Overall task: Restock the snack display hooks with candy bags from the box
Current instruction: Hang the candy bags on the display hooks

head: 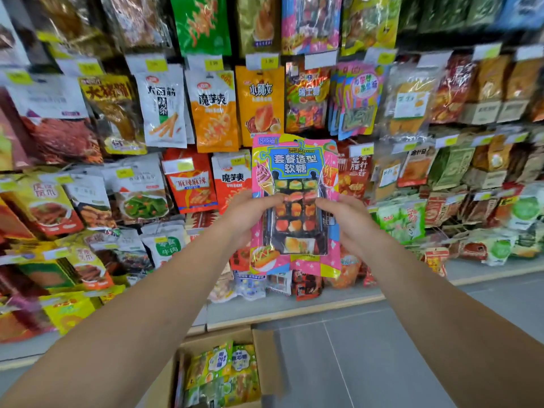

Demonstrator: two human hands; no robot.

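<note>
You have the pink candy bag (295, 184) held upright in front of the snack display (212, 113), its blue title panel at the top and a clear window of small sushi-shaped sweets below. Your left hand (250, 214) grips its left edge, thumb laid across the front of the window and fingers behind. Your right hand (343, 219) grips the right edge the same way, thumb pointing inward over the window. The two thumbs nearly meet at the middle of the bag.

The bag's top edge overlaps the bottom of an orange snack bag (260, 104) hanging in the row above. Whether its hang hole is on a hook you cannot tell; the top is partly blurred.

Around it the wall is packed with hanging bags in rows, each row topped with white tags bearing yellow price labels (269, 61). Below the lowest row runs a pale base shelf (294, 307) with a wood-coloured edge, a few loose packets lying on it.

On the grey tiled floor (382, 348) beneath your arms sits the open cardboard box (265, 360), with green and yellow candy bags (223, 369) stacked inside.
</note>
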